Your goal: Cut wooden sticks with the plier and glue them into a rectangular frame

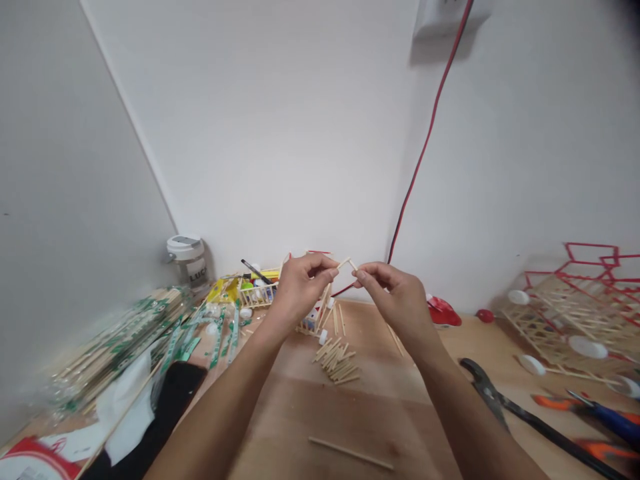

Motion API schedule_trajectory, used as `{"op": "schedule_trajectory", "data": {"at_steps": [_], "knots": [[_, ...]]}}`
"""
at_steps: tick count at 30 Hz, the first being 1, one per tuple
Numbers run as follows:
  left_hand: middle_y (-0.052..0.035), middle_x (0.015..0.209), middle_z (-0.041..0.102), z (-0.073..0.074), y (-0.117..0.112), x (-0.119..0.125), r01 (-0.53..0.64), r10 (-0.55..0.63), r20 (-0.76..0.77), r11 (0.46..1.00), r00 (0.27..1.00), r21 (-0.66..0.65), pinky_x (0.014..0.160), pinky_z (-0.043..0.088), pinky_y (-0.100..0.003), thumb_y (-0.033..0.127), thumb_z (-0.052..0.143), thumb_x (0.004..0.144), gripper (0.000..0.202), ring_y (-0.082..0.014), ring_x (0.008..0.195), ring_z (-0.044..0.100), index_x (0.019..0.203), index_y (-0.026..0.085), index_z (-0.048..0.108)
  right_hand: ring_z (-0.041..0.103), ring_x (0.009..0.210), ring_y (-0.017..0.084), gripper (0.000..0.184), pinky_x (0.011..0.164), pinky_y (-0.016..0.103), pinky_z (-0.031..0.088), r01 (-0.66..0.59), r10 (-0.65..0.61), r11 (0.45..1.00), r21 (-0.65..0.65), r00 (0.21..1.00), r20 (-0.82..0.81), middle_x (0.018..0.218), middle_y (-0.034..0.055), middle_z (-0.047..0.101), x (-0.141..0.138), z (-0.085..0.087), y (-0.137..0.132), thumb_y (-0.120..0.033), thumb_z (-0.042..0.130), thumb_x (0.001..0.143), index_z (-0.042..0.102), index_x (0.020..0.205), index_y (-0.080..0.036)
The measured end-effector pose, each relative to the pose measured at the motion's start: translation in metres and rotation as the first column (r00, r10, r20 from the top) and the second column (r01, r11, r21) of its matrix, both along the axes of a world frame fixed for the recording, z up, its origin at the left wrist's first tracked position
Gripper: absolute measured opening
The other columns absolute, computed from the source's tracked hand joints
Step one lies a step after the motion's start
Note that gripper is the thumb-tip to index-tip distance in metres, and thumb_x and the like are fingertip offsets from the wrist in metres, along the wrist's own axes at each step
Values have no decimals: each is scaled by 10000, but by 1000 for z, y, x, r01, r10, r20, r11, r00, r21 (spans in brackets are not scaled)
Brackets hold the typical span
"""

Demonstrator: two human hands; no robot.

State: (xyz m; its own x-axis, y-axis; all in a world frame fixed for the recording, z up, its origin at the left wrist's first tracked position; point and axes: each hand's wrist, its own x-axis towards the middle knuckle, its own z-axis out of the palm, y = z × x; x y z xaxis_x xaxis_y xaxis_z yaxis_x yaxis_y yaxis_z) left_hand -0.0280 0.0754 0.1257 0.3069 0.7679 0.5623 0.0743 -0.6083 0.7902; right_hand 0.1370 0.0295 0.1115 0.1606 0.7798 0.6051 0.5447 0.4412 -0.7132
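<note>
Pale walls (300, 133) back the surface (295, 407); near its far edge, left hand (305, 283) and right hand (395, 290) pinch angled wooden sticks (343, 263) that uneven pressure might snap.

Reads moderately bright, soft, even. Probably lit from above: shows soft shadow under white plastic wall box (440, 20). Darkens at top-right corner. Stretches and smears toward right edge, over red-and-tan stick framework (585, 313). Looks clearer mid-frame, around short pale wooden sticks (337, 360).
</note>
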Motion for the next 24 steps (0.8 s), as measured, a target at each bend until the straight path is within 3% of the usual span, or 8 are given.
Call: {"op": "schedule_trajectory", "data": {"at_steps": [6, 17, 21, 24], "knots": [[9, 599, 584, -2, -3, -2, 41, -38, 42, 996, 998, -79, 465, 336, -204, 218, 634, 765, 108, -72, 488, 435, 793, 135, 697, 610, 690, 151, 178, 674, 273, 427, 0, 0, 1000, 0, 999, 43, 739, -2, 704, 1, 0, -3, -306, 555, 875, 675, 778, -216], [17, 583, 568, 1, -4, -4, 80, -76, 41, 989, 996, -128, 448, 324, -192, 212, 630, 755, 89, -57, 471, 415, 753, 132, 669, 613, 698, 158, 156, 677, 275, 445, -18, 18, 1000, 22, 1000, -3, 752, 11, 700, -2, -3, -2, -294, 561, 859, 666, 782, -209], [0, 641, 614, 1, -3, -7, 80, -77, 26, 984, 997, -162, 444, 347, -194, 215, 629, 767, 113, -50, 453, 424, 825, 136, 685, 619, 708, 161, 155, 683, 278, 448, -27, 27, 1000, 8, 999, -23, 758, 14, 700, -3, -5, 0, -295, 562, 856, 666, 785, -206], [-1, 651, 620, 0, -2, -9, 78, -77, 15, 990, 997, -117, 469, 383, -207, 231, 641, 775, 222, -57, 462, 450, 978, 159, 696, 623, 715, 157, 148, 686, 274, 446, -30, 30, 1000, 8, 999, -32, 751, 11, 698, -4, -6, 0, -292, 569, 856, 661, 782, -203]]}}
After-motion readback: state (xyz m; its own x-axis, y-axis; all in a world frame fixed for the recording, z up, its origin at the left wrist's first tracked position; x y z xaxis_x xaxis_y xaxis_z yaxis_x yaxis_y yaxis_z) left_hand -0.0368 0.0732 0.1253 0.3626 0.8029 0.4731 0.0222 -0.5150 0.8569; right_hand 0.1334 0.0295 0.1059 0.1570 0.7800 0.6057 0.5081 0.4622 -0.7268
